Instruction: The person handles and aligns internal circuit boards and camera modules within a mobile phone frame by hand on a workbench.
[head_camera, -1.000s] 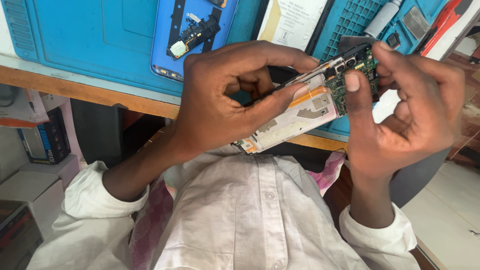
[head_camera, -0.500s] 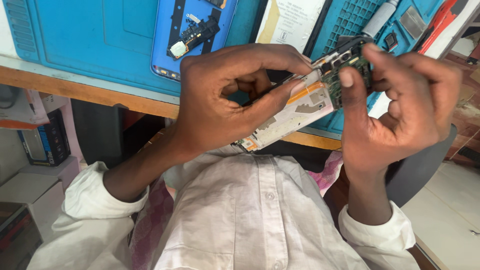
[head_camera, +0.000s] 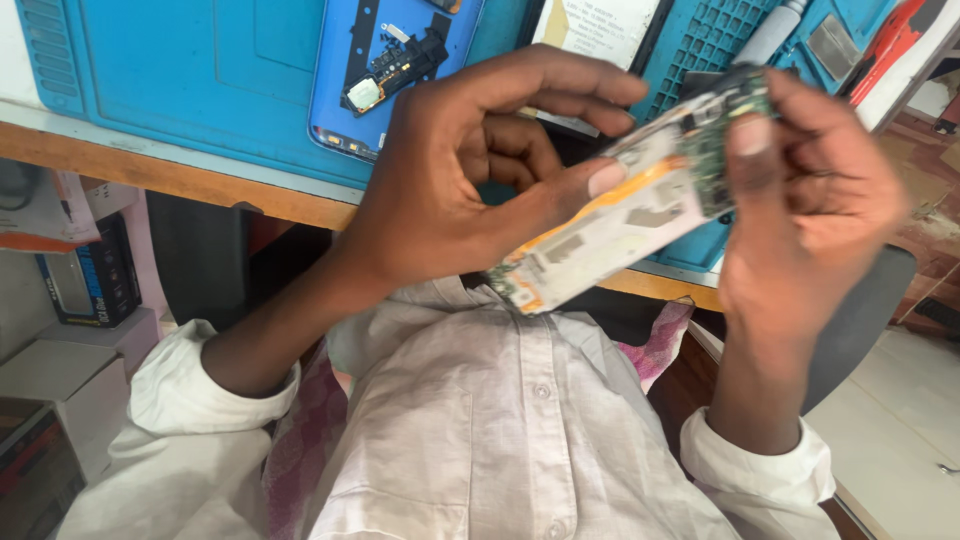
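Gripping one opened phone frame (head_camera: 610, 225) above the lap, the left hand (head_camera: 470, 170) curls its fingers behind it with the thumb pressed on its pale face, and the right hand (head_camera: 810, 200) pinches the upper end, where a green circuit board shows. Beyond lies one blue mat (head_camera: 180, 70) on the bench (head_camera: 150, 170), carrying a second stripped blue phone (head_camera: 390, 70).
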